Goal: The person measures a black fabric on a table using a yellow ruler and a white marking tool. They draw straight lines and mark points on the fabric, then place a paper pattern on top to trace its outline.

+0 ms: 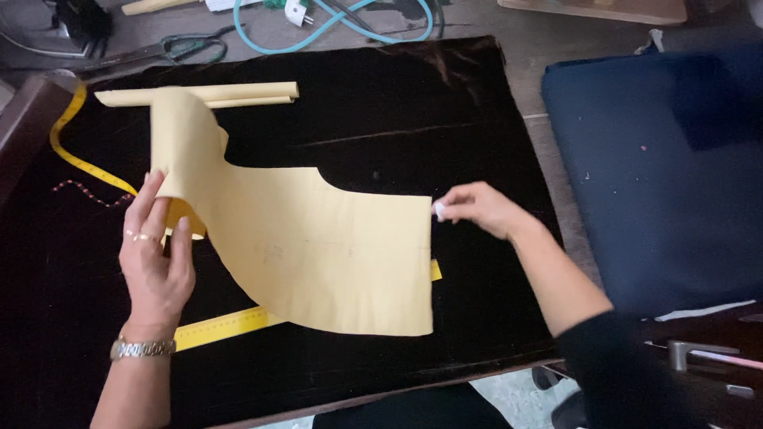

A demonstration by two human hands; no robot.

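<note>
A yellow paper pattern piece (334, 246) lies on dark velvet fabric (413, 111) spread over the table. My left hand (155, 254) grips the pattern's curled left edge and lifts it off the cloth. At the pattern's right edge, my right hand (477, 208) pinches a small white piece of chalk (439, 210) against the fabric. A yellow ruler (226, 326) lies under the pattern, and its far tip shows at the right edge.
A yellow measuring tape (75, 151) curves along the left side. Rolled yellow paper (238, 94) lies at the top. Scissors (171, 49) and a teal cable (334, 28) sit beyond the cloth. A navy cushion (660, 175) is at the right.
</note>
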